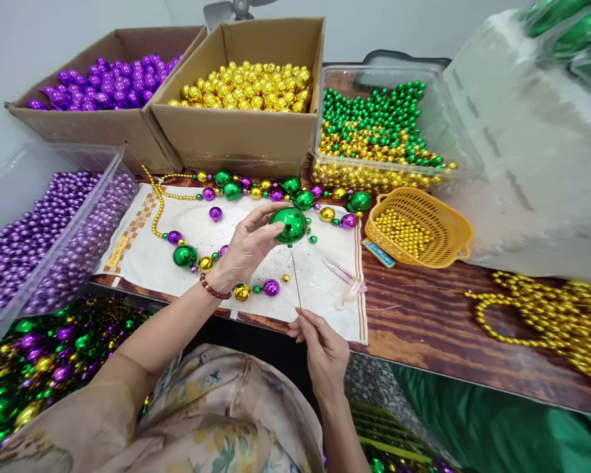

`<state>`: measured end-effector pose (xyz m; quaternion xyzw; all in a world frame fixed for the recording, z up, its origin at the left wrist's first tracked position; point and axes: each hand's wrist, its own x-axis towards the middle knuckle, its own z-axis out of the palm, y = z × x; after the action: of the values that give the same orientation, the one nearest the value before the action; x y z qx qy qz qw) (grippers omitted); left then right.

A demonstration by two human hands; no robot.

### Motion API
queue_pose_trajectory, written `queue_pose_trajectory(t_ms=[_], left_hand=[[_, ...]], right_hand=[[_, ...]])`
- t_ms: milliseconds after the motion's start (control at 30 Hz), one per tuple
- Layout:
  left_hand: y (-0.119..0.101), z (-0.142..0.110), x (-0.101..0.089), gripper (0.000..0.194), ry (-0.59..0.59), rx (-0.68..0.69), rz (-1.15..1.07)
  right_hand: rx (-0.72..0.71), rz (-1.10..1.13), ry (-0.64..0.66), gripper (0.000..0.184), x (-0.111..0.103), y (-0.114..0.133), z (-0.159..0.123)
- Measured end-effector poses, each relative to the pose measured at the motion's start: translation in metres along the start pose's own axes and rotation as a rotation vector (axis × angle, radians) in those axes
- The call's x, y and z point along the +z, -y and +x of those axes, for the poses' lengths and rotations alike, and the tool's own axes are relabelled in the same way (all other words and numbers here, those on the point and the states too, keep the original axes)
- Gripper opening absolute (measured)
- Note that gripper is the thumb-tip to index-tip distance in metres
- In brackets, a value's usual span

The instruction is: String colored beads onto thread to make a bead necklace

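Observation:
My left hand (249, 246) holds a large shiny green ball (288, 225) by the fingertips, above a white cloth (177, 243). My right hand (320, 345) is below it and pinches the lower end of a thin long needle (295, 279), whose tip points up at the underside of the green ball. On the cloth lies a partly strung chain of green, gold and purple beads (256, 190), which curves round to more beads near my left wrist (241, 289).
Cardboard boxes of purple balls (108, 82) and gold balls (246, 85) stand at the back. Clear bins hold purple beads (39, 230) and green and gold beads (374, 131). A yellow basket (418, 226) of small gold beads sits right. Small scissors (345, 272) lie on the cloth. Gold strands (546, 315) lie far right.

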<state>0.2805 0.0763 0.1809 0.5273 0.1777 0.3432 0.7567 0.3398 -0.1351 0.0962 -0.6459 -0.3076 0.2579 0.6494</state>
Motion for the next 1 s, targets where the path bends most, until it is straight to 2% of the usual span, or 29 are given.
queue_pose_trajectory(t_ms=[333, 633, 700, 767, 833, 933, 1000], left_hand=[[-0.002, -0.001, -0.001, 0.036, 0.014, -0.024, -0.014], [0.008, 0.000, -0.001, 0.037, 0.037, -0.037, 0.057], [0.007, 0.005, -0.008, 0.038, 0.007, 0.028, 0.132], [0.005, 0.009, -0.014, 0.043, -0.018, 0.173, 0.298], [0.007, 0.007, -0.015, 0.052, 0.063, 0.354, 0.537], [0.025, -0.008, -0.001, 0.059, 0.382, 0.603, 0.832], [0.045, -0.024, 0.014, 0.055, 0.577, 0.684, 0.897]], right_hand=[[0.029, 0.027, 0.009, 0.019, 0.004, -0.003, -0.001], [0.049, 0.039, 0.011, 0.018, 0.003, -0.006, 0.000], [0.076, 0.027, 0.037, 0.019, -0.003, -0.007, 0.000], [0.120, 0.019, 0.010, 0.021, -0.008, -0.006, 0.004], [0.174, 0.047, -0.132, 0.024, -0.012, -0.004, 0.014], [0.265, 0.226, -0.351, 0.028, -0.013, -0.002, 0.040], [0.255, 0.349, -0.363, 0.030, -0.012, -0.005, 0.060]])
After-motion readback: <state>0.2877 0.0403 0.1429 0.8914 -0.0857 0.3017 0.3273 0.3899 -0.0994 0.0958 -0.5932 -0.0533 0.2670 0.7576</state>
